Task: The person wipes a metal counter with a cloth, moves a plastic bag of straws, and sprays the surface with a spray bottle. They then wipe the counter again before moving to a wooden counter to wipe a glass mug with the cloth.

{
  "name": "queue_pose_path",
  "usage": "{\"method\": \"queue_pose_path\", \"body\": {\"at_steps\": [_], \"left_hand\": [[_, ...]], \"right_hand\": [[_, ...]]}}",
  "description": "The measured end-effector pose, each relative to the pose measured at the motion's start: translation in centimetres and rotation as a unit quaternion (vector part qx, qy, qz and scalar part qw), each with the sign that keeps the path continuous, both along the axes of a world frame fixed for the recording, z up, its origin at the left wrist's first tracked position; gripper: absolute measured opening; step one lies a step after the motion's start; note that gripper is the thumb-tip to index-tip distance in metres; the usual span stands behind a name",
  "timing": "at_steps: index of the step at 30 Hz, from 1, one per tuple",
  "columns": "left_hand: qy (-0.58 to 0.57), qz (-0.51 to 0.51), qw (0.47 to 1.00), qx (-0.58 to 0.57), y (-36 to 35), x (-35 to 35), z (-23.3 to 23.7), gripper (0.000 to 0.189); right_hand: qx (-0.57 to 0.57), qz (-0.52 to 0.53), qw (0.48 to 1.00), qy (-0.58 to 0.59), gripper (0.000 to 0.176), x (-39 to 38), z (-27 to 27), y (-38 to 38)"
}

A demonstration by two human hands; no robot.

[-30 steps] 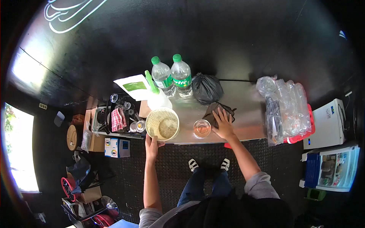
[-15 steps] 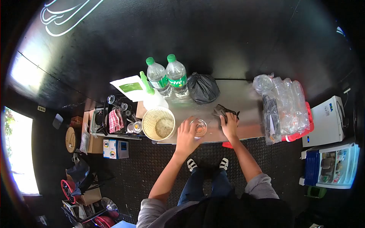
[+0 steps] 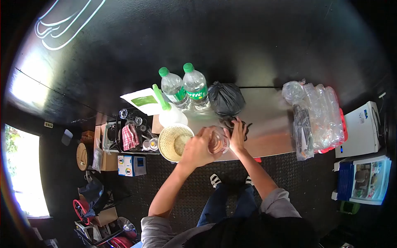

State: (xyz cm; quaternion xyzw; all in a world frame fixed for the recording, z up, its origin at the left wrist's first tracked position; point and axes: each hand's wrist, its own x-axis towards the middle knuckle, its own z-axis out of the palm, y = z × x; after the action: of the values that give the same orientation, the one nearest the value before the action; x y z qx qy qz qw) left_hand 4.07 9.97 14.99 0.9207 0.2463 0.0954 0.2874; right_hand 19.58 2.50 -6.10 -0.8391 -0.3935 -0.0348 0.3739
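Left hand (image 3: pixel 199 148) curled round clear cup (image 3: pixel 219 142) — right hand (image 3: pixel 237 138) partly closed on dark cloth (image 3: pixel 227 122).

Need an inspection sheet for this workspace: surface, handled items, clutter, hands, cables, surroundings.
Surface: metallic counter, partly bare toward the right.
Handled items: clear cup; dark cloth, bunched.
Clutter: cream bin, two green-capped bottles, green-topped white container, black bag, plastic-wrapped items at right.
Hands: left hand grips the cup; right hand is at the cloth, grip unclear.
Cables: none clearly identifiable.
Surroundings: black wall, dark textured floor, white appliance, drawer unit.
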Motion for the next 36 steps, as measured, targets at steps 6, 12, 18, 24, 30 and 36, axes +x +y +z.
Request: {"method": "queue_pose_path", "body": {"at_steps": [6,12,18,24,30,36], "left_hand": [[-0.057,0.066,0.996,-0.020,3.7,-1.6,5.3,0.071],[-0.076,0.066,0.994,0.046,6.3,0.4,3.6,0.070],[0.028,-0.003,0.995,0.095,7.8,3.6,-1.0,0.071],[0.187,-0.005,0.977,0.101,8.1,5.3,-4.0,0.067],[0.205,0.018,0.973,0.102,8.4,5.1,-6.5,0.069],[0.191,0.054,0.971,0.137,6.3,4.0,-6.3,0.079]], "right_hand": [[0.058,0.144,0.988,-0.003,0.036,-2.6,-0.1,5.5],[-0.036,0.357,0.929,-0.088,0.038,-2.9,1.0,-0.6],[-0.113,0.073,0.987,-0.090,0.038,7.8,0.3,-8.5],[-0.161,-0.189,0.965,-0.088,0.048,2.4,-0.8,-10.4],[-0.118,0.046,0.992,-0.027,0.048,-9.2,1.7,-5.1],[-0.093,0.311,0.940,-0.107,0.045,-6.9,1.4,-8.7]]}}
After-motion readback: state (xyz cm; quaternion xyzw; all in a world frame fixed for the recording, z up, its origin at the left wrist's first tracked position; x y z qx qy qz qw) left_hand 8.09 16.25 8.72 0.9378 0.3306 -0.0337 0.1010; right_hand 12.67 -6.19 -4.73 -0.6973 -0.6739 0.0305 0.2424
